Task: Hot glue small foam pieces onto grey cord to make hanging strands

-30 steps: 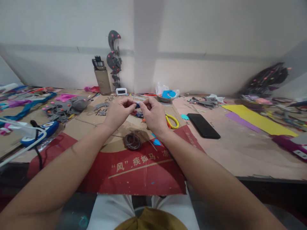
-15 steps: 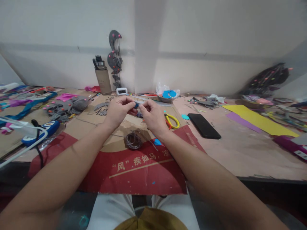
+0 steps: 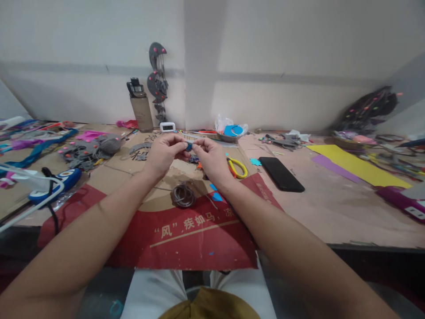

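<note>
Over the cardboard sheet (image 3: 202,248), my left hand (image 3: 166,155) and my right hand (image 3: 212,157) meet fingertip to fingertip. Between them is a small dark blue piece (image 3: 188,146), pinched in my left fingers; its kind is too small to make out. The right thumb and forefinger close against its right end, and whether they grip the same piece is hard to see. Below the hands lies a coil of grey cord (image 3: 183,195). Bright blue paper scraps (image 3: 217,196) rest near my right wrist. Yellow-handled scissors (image 3: 239,169) lie just right of that hand.
A black phone (image 3: 280,174) and yellow sheet (image 3: 358,166) are on the right. A bottle (image 3: 141,108), a small white clock (image 3: 167,127) and a bowl (image 3: 229,136) stand along the wall. Grey felt pieces (image 3: 89,150) and a blue power strip (image 3: 56,184) lie left.
The blue piece shows a little more between my fingertips. A second blue scrap now shows by my right wrist. The view has shifted slightly; both hands stay nearly in place.
</note>
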A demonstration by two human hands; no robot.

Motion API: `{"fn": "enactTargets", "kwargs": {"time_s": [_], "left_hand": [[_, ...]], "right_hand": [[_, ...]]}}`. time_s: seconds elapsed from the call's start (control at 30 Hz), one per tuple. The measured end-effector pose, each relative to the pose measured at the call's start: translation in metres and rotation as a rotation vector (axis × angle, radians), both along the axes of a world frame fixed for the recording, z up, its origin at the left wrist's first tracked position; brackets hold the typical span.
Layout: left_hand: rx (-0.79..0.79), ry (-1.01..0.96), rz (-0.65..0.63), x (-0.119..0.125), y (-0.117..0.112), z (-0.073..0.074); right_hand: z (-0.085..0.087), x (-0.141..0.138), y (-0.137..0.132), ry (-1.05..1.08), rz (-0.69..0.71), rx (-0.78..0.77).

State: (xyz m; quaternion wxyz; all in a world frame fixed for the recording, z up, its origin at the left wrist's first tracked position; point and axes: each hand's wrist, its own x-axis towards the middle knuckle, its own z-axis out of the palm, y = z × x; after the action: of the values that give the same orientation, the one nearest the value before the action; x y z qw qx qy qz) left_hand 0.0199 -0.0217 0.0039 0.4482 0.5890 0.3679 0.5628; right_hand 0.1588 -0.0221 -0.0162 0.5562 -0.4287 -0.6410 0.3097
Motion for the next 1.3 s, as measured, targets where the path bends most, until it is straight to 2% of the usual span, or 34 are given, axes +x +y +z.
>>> {"fn": "enactTargets", "kwargs": {"time_s": [0.13,0.3,0.47,0.63,0.93,1.17,1.3], "left_hand": [[-0.101,-0.007,-0.044,0.000,0.000,0.002],[-0.221,0.037,-0.169,-0.010,0.005,0.002],[-0.129,0.161,-0.149,-0.014,0.007,0.002],[0.004,0.346,-0.080,-0.011,0.002,0.003],[-0.001,0.218,0.013,-0.010,0.005,0.001],[0.005,0.224,-0.008,-0.009,0.005,0.000],[-0.035,0.231,-0.087,-0.011,0.006,0.000]], "right_hand": [[-0.003,0.000,0.006,0.096,0.023,-0.060],[-0.008,0.005,0.013,0.137,0.019,-0.107],[-0.004,0.009,0.006,0.007,-0.004,-0.071],[-0.004,0.007,-0.001,-0.140,-0.019,0.060],[-0.003,0.005,-0.001,-0.128,0.064,0.007],[-0.003,0.006,0.001,-0.051,0.035,0.024],[-0.001,0.008,-0.002,-0.083,-0.007,0.030]]}}
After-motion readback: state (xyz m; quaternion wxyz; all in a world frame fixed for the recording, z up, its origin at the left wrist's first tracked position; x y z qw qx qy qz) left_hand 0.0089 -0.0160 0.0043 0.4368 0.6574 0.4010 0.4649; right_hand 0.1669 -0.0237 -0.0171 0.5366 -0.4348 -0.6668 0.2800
